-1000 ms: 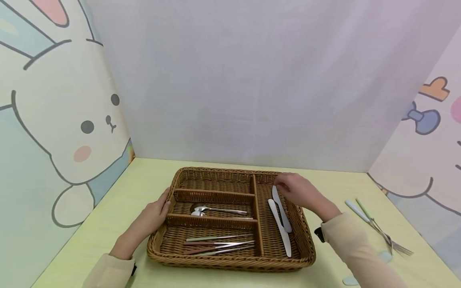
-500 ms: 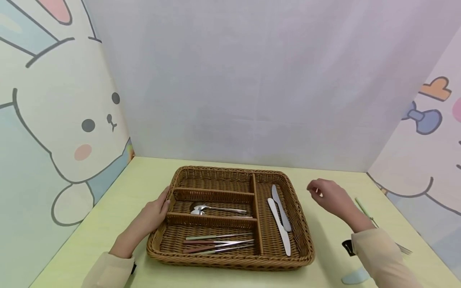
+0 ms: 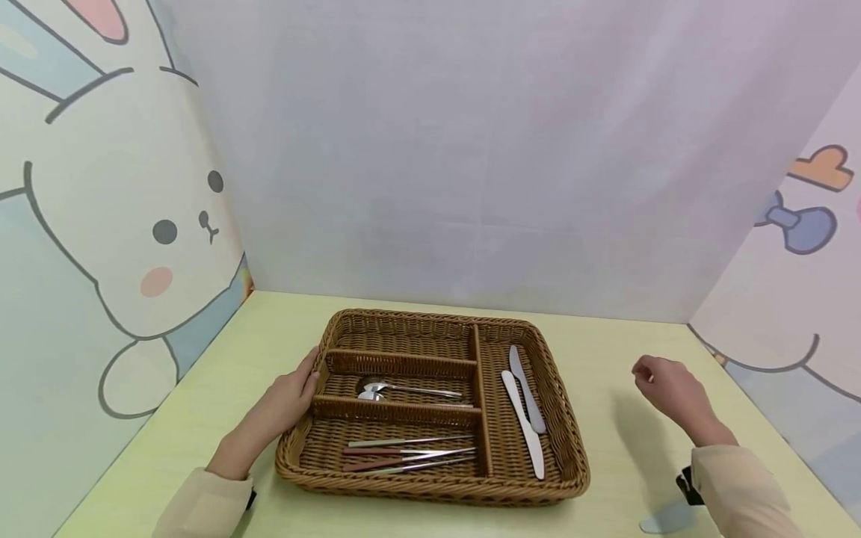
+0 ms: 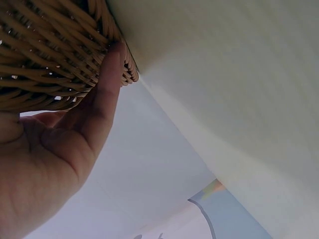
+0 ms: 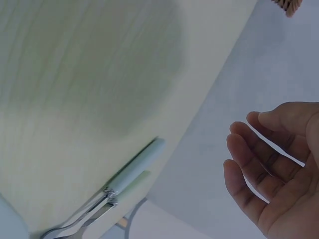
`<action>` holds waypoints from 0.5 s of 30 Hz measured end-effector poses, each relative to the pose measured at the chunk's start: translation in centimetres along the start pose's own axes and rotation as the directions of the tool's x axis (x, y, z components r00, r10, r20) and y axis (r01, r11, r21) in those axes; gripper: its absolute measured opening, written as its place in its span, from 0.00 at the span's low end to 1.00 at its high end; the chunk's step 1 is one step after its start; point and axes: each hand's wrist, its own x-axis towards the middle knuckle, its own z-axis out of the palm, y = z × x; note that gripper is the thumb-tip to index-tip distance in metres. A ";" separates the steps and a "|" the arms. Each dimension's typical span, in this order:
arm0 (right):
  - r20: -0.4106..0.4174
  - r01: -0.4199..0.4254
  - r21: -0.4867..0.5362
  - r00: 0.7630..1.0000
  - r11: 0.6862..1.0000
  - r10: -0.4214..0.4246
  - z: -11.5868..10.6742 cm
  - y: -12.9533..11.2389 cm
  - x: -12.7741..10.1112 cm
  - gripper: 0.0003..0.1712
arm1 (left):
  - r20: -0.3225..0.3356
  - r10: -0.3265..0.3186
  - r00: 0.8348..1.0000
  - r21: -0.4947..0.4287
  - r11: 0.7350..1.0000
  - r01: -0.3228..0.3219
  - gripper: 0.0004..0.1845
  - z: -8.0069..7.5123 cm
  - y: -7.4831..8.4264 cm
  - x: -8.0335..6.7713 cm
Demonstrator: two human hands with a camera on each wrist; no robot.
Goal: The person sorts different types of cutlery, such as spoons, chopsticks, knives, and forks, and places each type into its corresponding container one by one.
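Right wrist view alone shows two forks point(image 5: 124, 181) with pale green handles lying on the table just beneath the right hand point(image 5: 276, 167), whose loosely curled fingers hold nothing; the head view hides them behind that hand point(image 3: 669, 396). The left hand point(image 3: 285, 403) rests flat-fingered against the brown woven basket point(image 3: 430, 489), beside its left rim.

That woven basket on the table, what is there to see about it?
The basket is a shallow rectangular tray of brown wicker, lying flat on the pale green table. Woven dividers split it into three crosswise sections on the left and one long section on the right. The far left section looks empty, the middle holds spoons, the near one several utensils with coloured handles; the long one holds two white knives. The left hand rests against its left rim.
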 end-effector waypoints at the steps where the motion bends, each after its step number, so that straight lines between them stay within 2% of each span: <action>1: 0.007 -0.015 -0.004 1.000 1.000 0.015 0.1 0.4 -0.1 0.09 | -0.001 0.001 1.000 0.000 1.000 -0.001 0.29 0.0 0.0 0.0; 10: 0.090 -0.127 -0.013 0.988 0.992 0.127 0.4 3.6 -0.6 0.12 | 0.005 0.001 1.000 -0.009 1.000 -0.001 0.29 0.0 0.0 0.0; 15: 0.125 -0.153 -0.026 0.980 0.988 0.156 0.5 5.0 -0.8 0.16 | 0.001 -0.002 1.000 -0.003 1.000 0.002 0.28 -0.1 0.1 0.0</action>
